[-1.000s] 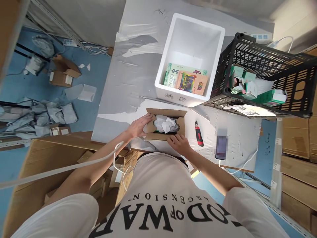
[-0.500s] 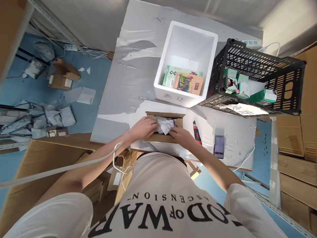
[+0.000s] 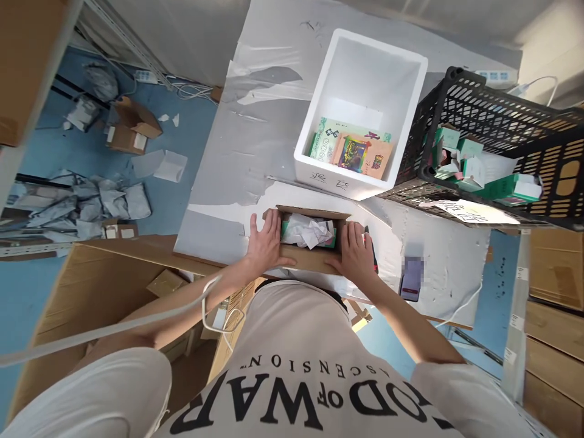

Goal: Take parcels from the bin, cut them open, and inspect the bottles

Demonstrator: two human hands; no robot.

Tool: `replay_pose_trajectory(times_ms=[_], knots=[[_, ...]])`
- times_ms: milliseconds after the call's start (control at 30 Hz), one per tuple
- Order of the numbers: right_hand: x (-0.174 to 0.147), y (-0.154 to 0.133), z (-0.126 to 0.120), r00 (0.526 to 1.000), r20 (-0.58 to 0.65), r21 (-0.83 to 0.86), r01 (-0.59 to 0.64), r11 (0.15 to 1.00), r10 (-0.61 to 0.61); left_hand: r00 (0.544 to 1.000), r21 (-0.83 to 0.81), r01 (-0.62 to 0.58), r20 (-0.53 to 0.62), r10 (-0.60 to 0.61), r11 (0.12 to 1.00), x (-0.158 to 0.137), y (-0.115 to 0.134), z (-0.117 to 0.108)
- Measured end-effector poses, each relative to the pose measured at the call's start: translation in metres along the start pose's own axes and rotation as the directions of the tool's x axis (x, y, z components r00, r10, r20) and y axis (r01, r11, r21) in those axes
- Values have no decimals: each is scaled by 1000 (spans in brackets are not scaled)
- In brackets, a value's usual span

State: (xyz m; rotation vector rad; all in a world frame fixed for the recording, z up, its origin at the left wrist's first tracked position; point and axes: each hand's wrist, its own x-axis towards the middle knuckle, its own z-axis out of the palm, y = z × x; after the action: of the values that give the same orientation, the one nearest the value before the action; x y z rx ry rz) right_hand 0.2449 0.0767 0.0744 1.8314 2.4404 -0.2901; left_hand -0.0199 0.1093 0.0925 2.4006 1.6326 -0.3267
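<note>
A small open cardboard box (image 3: 310, 258) stands at the near edge of the table. Crumpled white paper (image 3: 310, 232) lies inside it, over a green item (image 3: 329, 238) that shows only in part. My left hand (image 3: 266, 243) grips the box's left end, fingers along the side and thumb on the near wall. At the right end my right hand (image 3: 357, 250) holds the box in the same way. Behind my right hand a red and black utility knife (image 3: 375, 255) is mostly hidden.
A white foam box (image 3: 347, 186) with flat printed packs stands behind the cardboard box. Right of it is a black plastic crate (image 3: 456, 79) holding green cartons. A phone (image 3: 411, 277) lies on the table (image 3: 219, 176) at right. A white cable (image 3: 137, 322) crosses my left arm.
Both hands have left the paper and moved outward to the box's two ends. The green item now shows beside the paper. The view has shifted slightly, and my right hand now covers part of the knife.
</note>
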Motion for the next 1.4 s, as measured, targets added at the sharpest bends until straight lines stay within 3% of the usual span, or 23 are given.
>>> replay_pose_trajectory(times_ms=[100, 200, 300, 400, 500, 533, 600, 700, 767, 867, 967, 1100, 1267, 1333, 1400], knots=[[-3, 11, 36, 999, -22, 114, -21, 993, 24, 999, -167, 45, -20, -49, 985, 1, -10, 37], [0, 18, 65, 997, -81, 257, 28, 966, -7, 994, -372, -58, -111, 17, 926, 9, -22, 75], [3, 22, 74, 990, -132, 311, 85, 947, -46, 975, -468, -157, -216, 60, 870, 14, -29, 93], [0, 19, 56, 995, -94, 201, 44, 979, -25, 985, -428, -112, -168, 43, 897, 10, -28, 81], [2, 11, 22, 995, -99, 50, -14, 999, 19, 992, -302, 3, -120, -42, 953, 1, -20, 47], [7, 7, 12, 995, -98, 28, 28, 999, -25, 990, -260, 30, -125, -64, 965, 0, -16, 34], [23, -2, -1, 972, -43, 34, 231, 972, -230, 995, -206, 6, -97, -27, 978, 2, -4, 10], [59, -15, 1, 868, 108, 76, 479, 875, -484, 992, -191, -73, 87, 91, 979, 20, 17, -8], [79, -21, 13, 833, 232, 87, 496, 864, -502, 974, -196, -57, 204, 97, 979, 38, 26, -5], [94, -23, 31, 809, 356, 115, 460, 881, -468, 955, -205, -6, 290, 66, 979, 60, 28, 12], [92, -20, 36, 814, 365, 139, 432, 891, -451, 946, -306, -17, 303, 114, 952, 67, 19, 26], [83, -16, 21, 822, 354, 134, 427, 894, -446, 920, -455, 10, 353, 170, 890, 70, 3, 25], [68, -12, 2, 778, 323, 191, 504, 842, -539, 928, -432, 106, 367, 67, 895, 87, 2, 23], [63, -11, 1, 762, 336, 222, 506, 833, -553, 891, -366, 163, 454, 23, 916, 98, 11, 29], [59, -12, 4, 761, 351, 252, 484, 838, -545, 815, -278, 284, 575, -78, 917, 110, 24, 36]])
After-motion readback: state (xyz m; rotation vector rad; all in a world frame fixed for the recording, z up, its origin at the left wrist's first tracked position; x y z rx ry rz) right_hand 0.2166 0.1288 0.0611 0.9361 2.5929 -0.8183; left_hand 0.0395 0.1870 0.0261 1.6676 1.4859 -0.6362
